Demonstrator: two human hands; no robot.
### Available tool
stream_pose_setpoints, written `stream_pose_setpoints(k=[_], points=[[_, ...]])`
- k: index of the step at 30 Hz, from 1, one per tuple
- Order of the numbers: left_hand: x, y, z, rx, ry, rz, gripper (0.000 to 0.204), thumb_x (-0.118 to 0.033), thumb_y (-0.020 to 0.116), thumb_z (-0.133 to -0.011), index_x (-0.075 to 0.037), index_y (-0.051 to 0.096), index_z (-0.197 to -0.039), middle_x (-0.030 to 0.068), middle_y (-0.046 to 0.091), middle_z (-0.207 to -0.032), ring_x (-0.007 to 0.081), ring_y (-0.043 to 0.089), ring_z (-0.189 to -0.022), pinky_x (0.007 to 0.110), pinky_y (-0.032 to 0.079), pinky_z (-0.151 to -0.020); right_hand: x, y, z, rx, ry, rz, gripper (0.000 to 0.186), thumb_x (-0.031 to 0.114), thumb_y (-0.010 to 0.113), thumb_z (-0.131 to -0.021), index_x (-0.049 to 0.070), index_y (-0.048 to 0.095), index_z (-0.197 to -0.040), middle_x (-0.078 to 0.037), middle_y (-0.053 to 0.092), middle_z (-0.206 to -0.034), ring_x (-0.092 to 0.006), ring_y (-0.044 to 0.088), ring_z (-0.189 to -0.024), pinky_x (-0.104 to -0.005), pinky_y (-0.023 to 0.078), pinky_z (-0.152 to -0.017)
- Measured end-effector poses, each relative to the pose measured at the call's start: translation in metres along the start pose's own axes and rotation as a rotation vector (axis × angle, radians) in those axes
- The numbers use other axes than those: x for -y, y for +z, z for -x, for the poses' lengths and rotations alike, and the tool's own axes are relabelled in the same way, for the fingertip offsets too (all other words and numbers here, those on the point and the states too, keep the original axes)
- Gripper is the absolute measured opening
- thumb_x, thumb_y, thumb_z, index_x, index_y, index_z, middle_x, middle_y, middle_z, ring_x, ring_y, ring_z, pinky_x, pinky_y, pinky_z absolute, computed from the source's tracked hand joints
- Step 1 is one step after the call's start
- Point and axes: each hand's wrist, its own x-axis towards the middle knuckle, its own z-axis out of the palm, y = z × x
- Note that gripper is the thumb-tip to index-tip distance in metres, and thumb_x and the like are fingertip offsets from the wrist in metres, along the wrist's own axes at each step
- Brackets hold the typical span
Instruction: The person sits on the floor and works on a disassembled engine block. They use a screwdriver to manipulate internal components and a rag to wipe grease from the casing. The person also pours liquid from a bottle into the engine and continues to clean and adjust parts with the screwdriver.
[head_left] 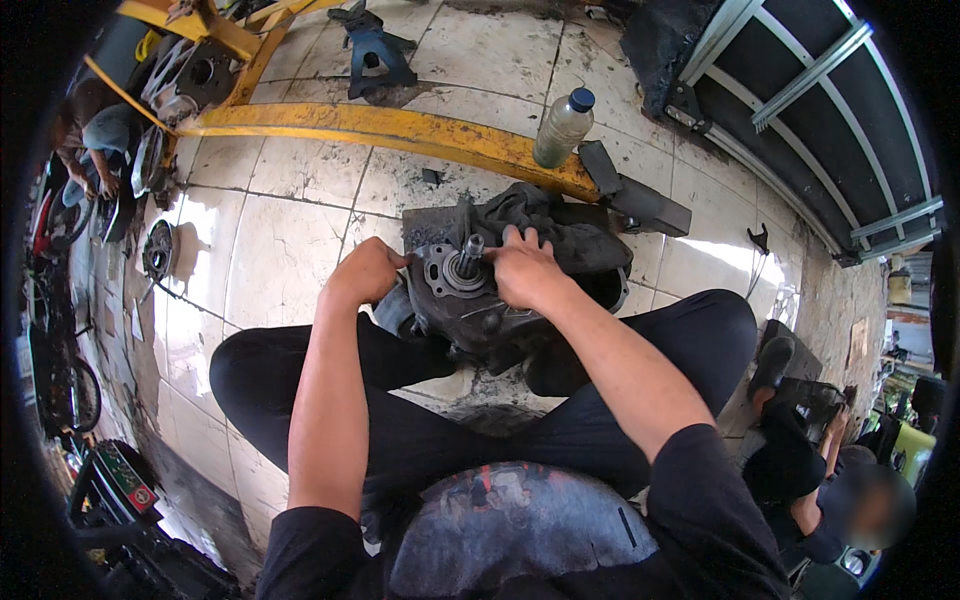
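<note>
The step in hand is judged to be two-handed handling of the round-holed metal flange (437,268) seated about the upright shaft (474,246) on a dark, grimy housing (480,325). The flange lies between the two sets of fingers, with the shaft nearer the right ones, and the housing extends below and to the right of both. The left hand (362,272) is curled, a fingertip reaching the flange's left edge; whether it presses or grips there cannot be determined. The right hand (524,272) arches over the housing just beside the shaft, its fingers bent and slightly parted, their undersides hidden; a hold on any part cannot be confirmed. Neither hand visibly carries a loose part. In this inspector's judgement, the next move calls for balanced pressure from both sides, the flange kept level about the shaft and the fingertips clear of its edge; uneven force could cause binding. Beyond the fingers, a yellow beam (400,130) crosses above the tiled floor (290,250), and a capped bottle (564,130) stands near it, well apart from the right fingers.
</note>
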Motion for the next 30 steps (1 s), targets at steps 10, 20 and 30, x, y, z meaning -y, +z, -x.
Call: stream_pose_setpoints(k=[10,20,30], points=[[-0.002,0.001,-0.013,-0.014,0.024,-0.066,0.024,-0.016,0.066,-0.091,0.008,0.073,-0.093,0.0316,0.069,-0.097,0.0441,0.068,-0.098,0.048,0.053,-0.086,-0.039,-0.011,-0.031,0.004,-0.387,0.126,0.060,0.002,0.062,-0.081,0.022,0.064,-0.136,-0.016,0.050,-0.133,-0.0376,0.048,-0.124,-0.0513,0.044,-0.099],[0.006,0.002,-0.015,-0.001,-0.028,-0.009,0.023,-0.001,0.059,-0.084,0.002,0.077,-0.099,0.0296,0.070,-0.091,0.0412,0.071,-0.090,0.046,0.054,-0.080,-0.063,-0.010,-0.068,0.053,-0.613,0.138,0.057,-0.005,0.066,-0.071,0.015,0.067,-0.124,-0.015,0.051,-0.135,-0.0364,0.047,-0.127,-0.0486,0.044,-0.100],[0.007,0.001,-0.012,-0.009,-0.061,0.089,0.029,0.001,0.059,-0.082,-0.001,0.077,-0.104,0.0284,0.071,-0.098,0.0394,0.071,-0.096,0.043,0.054,-0.085,-0.054,-0.029,-0.068,0.211,-0.545,0.154,0.066,-0.008,0.071,-0.068,0.020,0.069,-0.128,-0.015,0.050,-0.147,-0.0348,0.047,-0.134,-0.0461,0.044,-0.107]])
